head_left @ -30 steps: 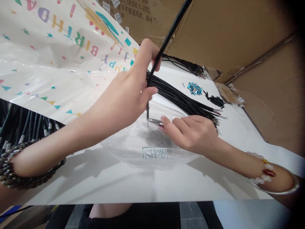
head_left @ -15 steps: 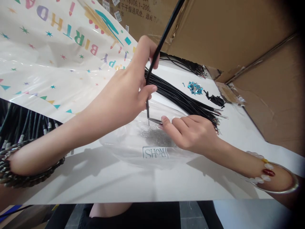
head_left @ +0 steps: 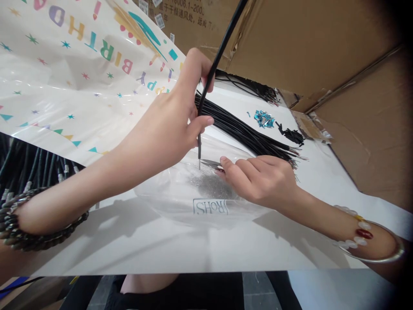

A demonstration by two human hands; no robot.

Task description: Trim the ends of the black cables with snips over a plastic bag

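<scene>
My left hand (head_left: 180, 112) is closed around a black cable (head_left: 222, 47), which runs from the top of the view down past my thumb. Its stripped end (head_left: 199, 165) points downward and shows a short pale tip. From the right, my right hand (head_left: 263, 178) grips what look like small pointed scissors (head_left: 209, 163), their blades close beside that tip; the handles are mostly hidden by my fingers. Under both tools lies a clear plastic bag (head_left: 180, 206) marked RoHS, with fine grey clippings (head_left: 209, 185) on it.
Behind my hands lies a bundle of black cables (head_left: 238, 127) with frayed ends. Blue foil scraps (head_left: 264, 119) and short black sleeve pieces (head_left: 292, 135) sit on the white table (head_left: 180, 249). Cardboard (head_left: 290, 47) walls the back and right. A birthday-print sheet (head_left: 71, 77) covers more cables (head_left: 29, 168) at left.
The scissor blades have shifted from touching across the cable end to slightly right of it and look a little more apart. The cable tip moved slightly left; both grips stay the same.
</scene>
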